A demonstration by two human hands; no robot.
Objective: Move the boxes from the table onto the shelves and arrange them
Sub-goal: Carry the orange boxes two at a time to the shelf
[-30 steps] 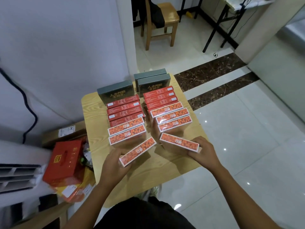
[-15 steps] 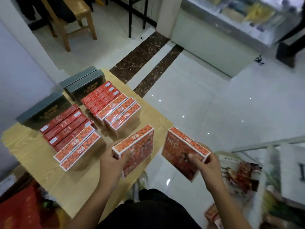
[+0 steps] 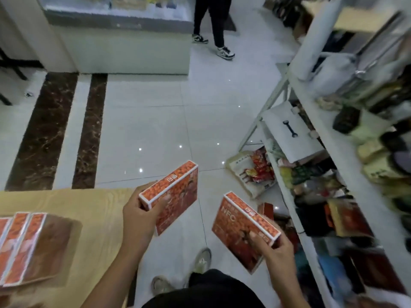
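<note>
Both flat orange-red cardboard boxes have swung off the pale wooden table (image 3: pixel 73 210) toward the white metal shelves (image 3: pixel 311 121) at right. Left hand (image 3: pixel 139 215) clamps one box (image 3: pixel 175 196); right hand (image 3: pixel 274 248) pinches the other box (image 3: pixel 242 227), nearer the shelves, long axes pointing up-right.

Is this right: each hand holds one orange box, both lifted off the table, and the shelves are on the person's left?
Not quite. The left hand and right hand each hold one orange box, both clear of the table. But the head view shows the shelves on the person's right, not the left; the table is on the left.
</note>
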